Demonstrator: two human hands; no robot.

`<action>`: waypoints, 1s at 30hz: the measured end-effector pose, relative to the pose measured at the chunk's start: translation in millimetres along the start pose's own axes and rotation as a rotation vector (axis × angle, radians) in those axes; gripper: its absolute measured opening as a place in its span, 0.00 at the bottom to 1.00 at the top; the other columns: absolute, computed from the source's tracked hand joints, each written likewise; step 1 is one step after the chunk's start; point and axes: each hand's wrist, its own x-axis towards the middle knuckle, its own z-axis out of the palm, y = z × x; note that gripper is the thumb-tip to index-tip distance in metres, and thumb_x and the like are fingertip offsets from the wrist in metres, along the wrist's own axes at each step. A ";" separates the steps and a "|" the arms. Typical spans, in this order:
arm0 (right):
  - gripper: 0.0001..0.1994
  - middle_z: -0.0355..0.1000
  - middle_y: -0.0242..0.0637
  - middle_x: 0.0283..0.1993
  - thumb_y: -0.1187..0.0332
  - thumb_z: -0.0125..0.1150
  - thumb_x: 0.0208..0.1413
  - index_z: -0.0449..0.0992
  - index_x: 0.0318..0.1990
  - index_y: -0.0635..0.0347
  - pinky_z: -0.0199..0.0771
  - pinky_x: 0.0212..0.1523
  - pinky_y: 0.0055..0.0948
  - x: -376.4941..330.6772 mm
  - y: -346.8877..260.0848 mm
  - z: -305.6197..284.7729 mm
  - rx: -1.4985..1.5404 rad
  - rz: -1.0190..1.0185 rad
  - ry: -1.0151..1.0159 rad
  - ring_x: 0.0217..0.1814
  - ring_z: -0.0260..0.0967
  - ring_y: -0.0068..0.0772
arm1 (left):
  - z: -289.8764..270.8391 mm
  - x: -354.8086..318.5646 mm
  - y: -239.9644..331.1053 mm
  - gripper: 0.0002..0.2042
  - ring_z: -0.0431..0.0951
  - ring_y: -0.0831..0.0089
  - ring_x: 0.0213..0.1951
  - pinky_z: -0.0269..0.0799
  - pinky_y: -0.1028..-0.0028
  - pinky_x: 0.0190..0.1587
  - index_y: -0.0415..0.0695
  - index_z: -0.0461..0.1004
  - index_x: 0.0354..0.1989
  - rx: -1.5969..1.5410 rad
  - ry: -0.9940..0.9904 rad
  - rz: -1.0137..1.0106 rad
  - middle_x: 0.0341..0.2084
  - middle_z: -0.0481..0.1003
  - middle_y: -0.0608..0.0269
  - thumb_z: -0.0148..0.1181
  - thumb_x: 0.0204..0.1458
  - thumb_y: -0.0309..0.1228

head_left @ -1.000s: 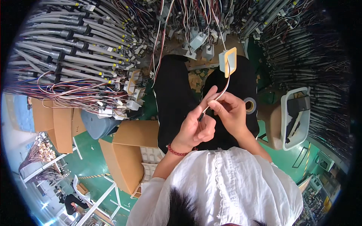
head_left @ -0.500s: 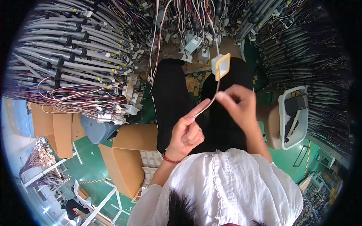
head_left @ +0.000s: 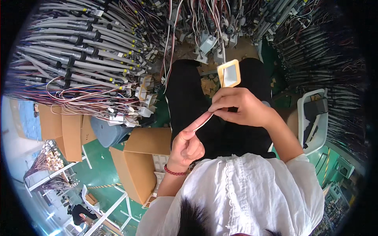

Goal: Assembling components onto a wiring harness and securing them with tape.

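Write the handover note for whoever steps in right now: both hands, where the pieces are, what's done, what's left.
Left hand: loosely curled above the lap, forefinger stretched out and touching the lower end of a thin white strip.
Right hand: pinching the strip's upper end; a small yellow-rimmed rectangular tag stands up just above its fingers.
Around: wire bundles hang ahead and to the left, cardboard boxes at lower left, a white bin at right.
Done: strip and tag are in hand, held over the lap.
Left: cannot tell how the strip joins the tag; neither is attached to any wire yet.
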 end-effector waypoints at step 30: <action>0.07 0.66 0.34 0.22 0.67 0.61 0.36 0.73 0.20 0.60 0.72 0.24 0.33 -18.9 -2.6 32.5 -0.594 -0.146 0.268 0.27 0.70 0.36 | 13.5 38.7 -4.6 0.05 0.76 0.54 0.34 0.72 0.65 0.40 0.34 0.75 0.33 2.149 0.384 0.650 0.30 0.76 0.51 0.58 0.48 0.20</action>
